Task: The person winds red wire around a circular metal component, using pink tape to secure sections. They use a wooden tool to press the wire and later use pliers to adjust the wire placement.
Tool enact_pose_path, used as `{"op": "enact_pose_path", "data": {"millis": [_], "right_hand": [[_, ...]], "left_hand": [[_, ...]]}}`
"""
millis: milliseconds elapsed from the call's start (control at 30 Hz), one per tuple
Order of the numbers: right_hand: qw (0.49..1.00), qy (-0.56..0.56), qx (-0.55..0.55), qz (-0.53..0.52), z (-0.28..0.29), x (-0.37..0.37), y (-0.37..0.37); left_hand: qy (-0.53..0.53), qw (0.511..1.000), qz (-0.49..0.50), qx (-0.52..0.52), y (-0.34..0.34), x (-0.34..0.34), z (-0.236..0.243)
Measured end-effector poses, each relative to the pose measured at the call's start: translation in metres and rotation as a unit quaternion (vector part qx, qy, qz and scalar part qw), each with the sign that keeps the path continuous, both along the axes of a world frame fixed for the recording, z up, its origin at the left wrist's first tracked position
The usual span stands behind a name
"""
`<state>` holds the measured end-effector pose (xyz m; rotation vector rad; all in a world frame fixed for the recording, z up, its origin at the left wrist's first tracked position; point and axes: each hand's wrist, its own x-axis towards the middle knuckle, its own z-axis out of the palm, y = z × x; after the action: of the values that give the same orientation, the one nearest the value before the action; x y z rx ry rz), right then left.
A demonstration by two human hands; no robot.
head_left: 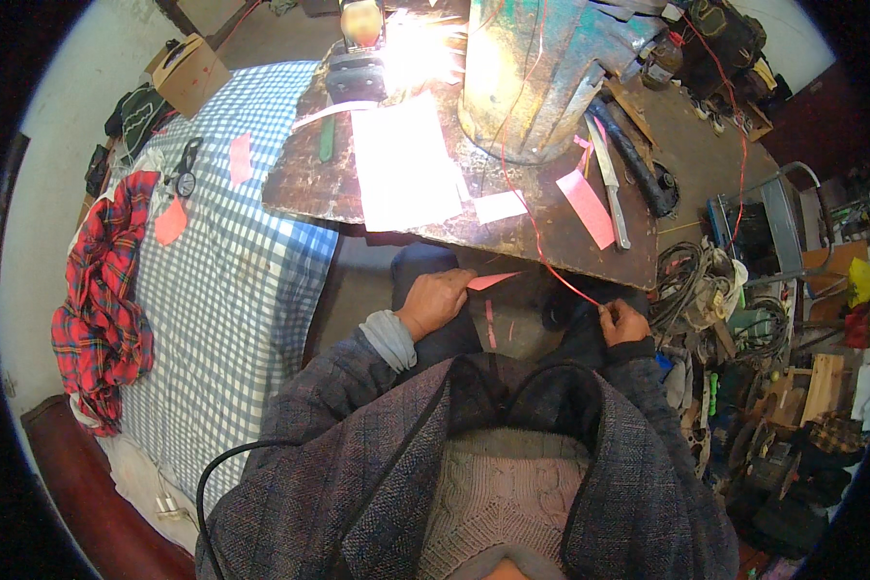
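1. My left hand [437, 302] pinches a pink paper [494, 281], a narrow, pointed piece, just in front of the table's [309, 196] near edge.
2. My right hand [625, 322] pinches a red cord [568, 281] (it runs across the tabletop).
3. A white sheet [406, 169], pink strip [586, 210] and knife [604, 166] lie there; a drum [522, 92] blocks the table behind.
4. Checked cloth [246, 300] spreads at left.
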<state>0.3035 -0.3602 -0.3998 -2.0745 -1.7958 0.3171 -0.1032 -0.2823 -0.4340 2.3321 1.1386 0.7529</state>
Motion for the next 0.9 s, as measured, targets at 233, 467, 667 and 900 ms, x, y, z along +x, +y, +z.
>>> {"op": "enact_pose_path", "data": {"millis": [233,467,667,900], "right_hand": [[1.000,-0.007,0.010,-0.009,-0.0012,-0.0011,-0.0011],[1.000,-0.009,-0.017,-0.018,-0.0015,0.0003,-0.0004],[1.000,-0.003,-0.019,-0.013,0.0015,-0.0008,0.0000],[1.000,-0.016,-0.025,-0.007,0.0062,-0.0031,0.0002]], "left_hand": [[0.006,1.000,-0.004,-0.001,0.0002,-0.0011,-0.0014],[0.008,1.000,-0.001,-0.005,0.0007,-0.0002,-0.0014],[0.016,1.000,-0.001,-0.020,0.0011,0.0000,0.0017],[0.014,1.000,0.001,-0.024,0.0005,-0.0004,0.0075]]}}
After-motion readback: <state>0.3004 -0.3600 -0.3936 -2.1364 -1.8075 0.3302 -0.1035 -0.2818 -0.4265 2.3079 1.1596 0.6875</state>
